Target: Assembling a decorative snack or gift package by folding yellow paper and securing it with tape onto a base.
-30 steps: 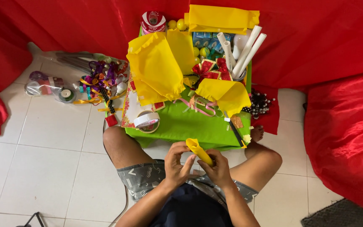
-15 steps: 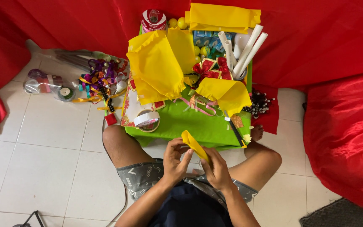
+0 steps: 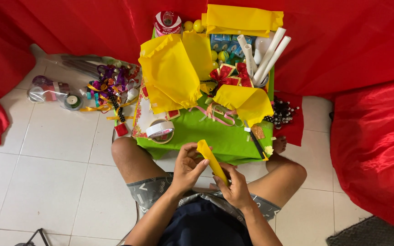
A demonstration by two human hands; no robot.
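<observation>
A narrow folded strip of yellow paper is held over my lap, slanting from upper left to lower right. My left hand grips its upper part with thumb and fingers. Its lower end is pinched by my right hand. Just beyond my hands lies a low table covered in green paper, with crumpled yellow paper sheets, a white tape roll, pink ribbon and a red bow on it.
White paper rolls and small yellow balls stand at the table's far end. Ribbons, scissors and tape rolls lie on the white tile floor at left. Red cloth covers the right side and back. My bare knees flank the table.
The yellow strip has tilted and shifted slightly; my hands have worked along it, the right hand lower on the strip than before.
</observation>
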